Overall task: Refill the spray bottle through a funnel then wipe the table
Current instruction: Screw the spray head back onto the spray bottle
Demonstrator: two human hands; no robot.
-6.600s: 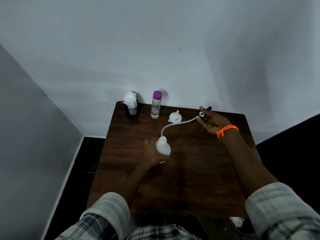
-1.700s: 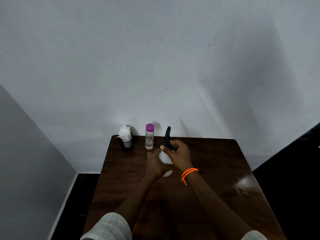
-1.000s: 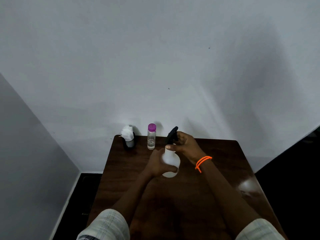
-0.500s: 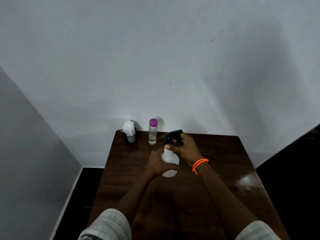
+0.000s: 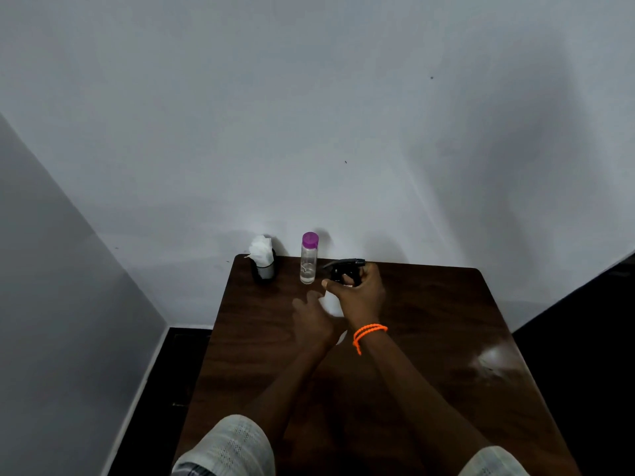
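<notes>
A white spray bottle (image 5: 330, 304) stands on the dark wooden table (image 5: 429, 338), mostly hidden behind my hands. My left hand (image 5: 311, 321) wraps its body. My right hand (image 5: 359, 293), with an orange band at the wrist, grips the black trigger head (image 5: 343, 267) seated on the bottle's neck. A clear water bottle (image 5: 308, 258) with a purple cap stands at the far edge, just left of the trigger head. No funnel is in view.
A black holder with white tissues (image 5: 263, 261) stands at the table's far left corner. The table's far edge meets a white wall. A pale glare patch (image 5: 491, 360) lies on the right side of the tabletop. Dark floor lies to both sides.
The trigger head, earlier held away from the bottle with its tube out, now sits on the neck. Over the last second my right hand turned on it, swinging the nozzle round.
</notes>
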